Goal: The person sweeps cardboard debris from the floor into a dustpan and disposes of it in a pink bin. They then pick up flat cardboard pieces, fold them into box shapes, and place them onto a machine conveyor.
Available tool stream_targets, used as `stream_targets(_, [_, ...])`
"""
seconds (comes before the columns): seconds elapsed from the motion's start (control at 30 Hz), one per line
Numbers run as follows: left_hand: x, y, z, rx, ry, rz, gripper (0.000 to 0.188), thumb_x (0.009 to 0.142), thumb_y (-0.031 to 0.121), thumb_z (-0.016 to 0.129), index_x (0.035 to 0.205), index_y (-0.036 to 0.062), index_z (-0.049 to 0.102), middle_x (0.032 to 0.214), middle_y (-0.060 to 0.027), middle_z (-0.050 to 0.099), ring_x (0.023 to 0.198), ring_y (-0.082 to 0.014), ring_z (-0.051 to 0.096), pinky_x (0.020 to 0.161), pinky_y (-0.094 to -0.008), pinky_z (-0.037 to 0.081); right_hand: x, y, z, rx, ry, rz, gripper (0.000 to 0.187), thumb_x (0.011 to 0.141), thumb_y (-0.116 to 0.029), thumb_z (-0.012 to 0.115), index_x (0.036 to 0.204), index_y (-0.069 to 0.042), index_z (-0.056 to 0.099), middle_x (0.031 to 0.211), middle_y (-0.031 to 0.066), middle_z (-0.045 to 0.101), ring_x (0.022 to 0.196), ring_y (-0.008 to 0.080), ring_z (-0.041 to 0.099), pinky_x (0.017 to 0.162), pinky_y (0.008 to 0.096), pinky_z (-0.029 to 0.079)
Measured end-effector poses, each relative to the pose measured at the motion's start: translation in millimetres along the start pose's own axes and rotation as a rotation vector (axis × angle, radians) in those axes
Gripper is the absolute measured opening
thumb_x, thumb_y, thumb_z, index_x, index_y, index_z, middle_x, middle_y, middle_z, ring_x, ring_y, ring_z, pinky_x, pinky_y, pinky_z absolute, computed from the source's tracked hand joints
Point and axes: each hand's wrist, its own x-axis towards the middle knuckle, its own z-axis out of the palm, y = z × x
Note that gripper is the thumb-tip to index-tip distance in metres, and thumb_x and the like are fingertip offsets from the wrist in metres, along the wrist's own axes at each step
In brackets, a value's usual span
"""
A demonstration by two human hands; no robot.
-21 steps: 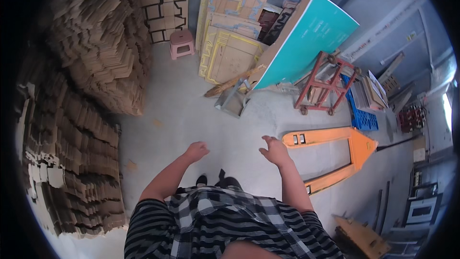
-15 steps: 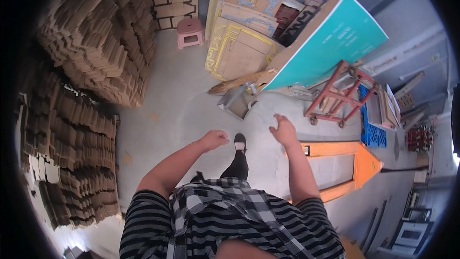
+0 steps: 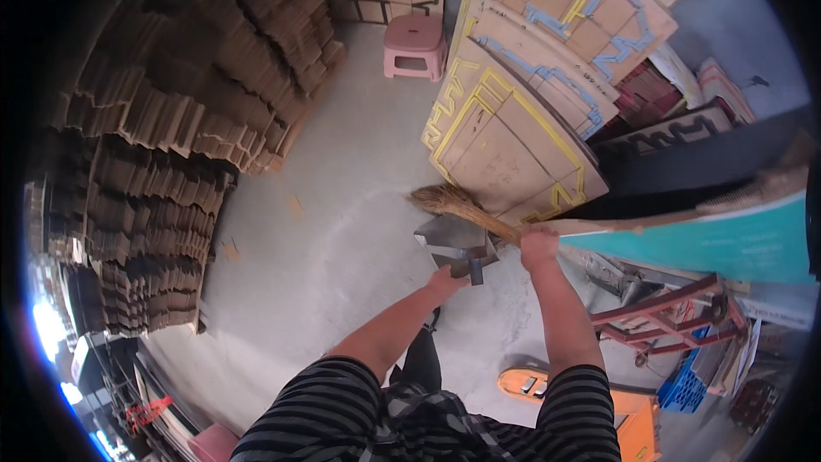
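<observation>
A straw broom slants over the floor, its bristles toward the left. My right hand is wrapped round its handle end. Just below the broom is a grey metal dustpan with a short dark handle. My left hand is closed at that handle; the fingertips are partly hidden.
Die boards with yellow and blue strips lean beyond the broom. Stacked brown cardboard rises on the left. A pink stool stands far off. Rightward are a teal panel, red metal frame and orange pallet jack.
Both hands, free before, have reached forward and taken hold of the broom and dustpan. My view has moved closer to the boards, and the teal panel has tipped or shifted right.
</observation>
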Motion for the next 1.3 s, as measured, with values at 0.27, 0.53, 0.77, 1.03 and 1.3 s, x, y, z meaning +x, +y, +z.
stream_targets(0.27, [33.4,29.7,40.7,-0.641,-0.086,-0.323,0.076,0.064,0.052,0.074,0.112,-0.0052,0.056,0.104,-0.0169,0.061,0.091,-0.0261,0.06,0.078,-0.0372,0.045,24.5,5.0,17.9,0.163,-0.293,-0.113,0.028,0.072,-0.013,0.061,0.099,-0.003,0.059,0.093,0.0147,0.066,0.089,0.031,0.064,0.076,0.0412,0.05])
stream_targets(0.53, [-78.7,-84.4,-112.2,-0.83,0.135,-0.121,0.037,0.078,0.034,0.071,0.096,0.0025,0.064,0.08,-0.0022,0.061,0.076,-0.0106,0.056,0.066,-0.0267,0.044,-33.1,-40.0,-6.0,0.515,-0.453,-0.163,0.033,0.066,-0.014,0.065,0.096,-0.002,0.057,0.08,0.0189,0.065,0.074,0.032,0.065,0.066,0.0413,0.051])
stream_targets(0.77, [-237.0,-195.9,-150.9,-0.78,0.344,-0.143,0.057,0.071,0.056,0.07,0.097,0.0055,0.069,0.091,-0.0059,0.067,0.086,-0.0154,0.061,0.076,-0.0311,0.048,-124.1,-147.0,-17.7,0.934,-0.604,-0.201,0.03,0.064,0.004,0.063,0.093,0.001,0.054,0.067,0.0095,0.058,0.049,0.0209,0.059,0.044,0.0342,0.048])
stream_targets(1.03, [-441.2,-337.3,-160.3,-0.776,0.738,-0.226,0.055,0.07,0.059,0.066,0.093,0.0095,0.069,0.092,-0.0106,0.068,0.088,-0.0258,0.064,0.079,-0.0355,0.05,-270.6,-314.7,-86.0,0.587,-0.553,-0.445,0.019,0.068,0.007,0.06,0.085,0.002,0.054,0.064,0.0104,0.057,0.049,0.0228,0.06,0.041,0.0346,0.047])
stream_targets(1.3, [-648.2,-534.1,-175.8,-1.048,1.203,-0.381,0.044,0.07,0.044,0.073,0.088,0.0042,0.07,0.08,-0.0079,0.069,0.07,-0.0148,0.064,0.068,-0.0283,0.05,-405.4,-527.7,-89.3,0.033,-0.522,-0.736,0.017,0.064,-0.006,0.071,0.076,0.003,0.064,0.066,0.0077,0.063,0.056,0.0158,0.061,0.05,0.0314,0.047])
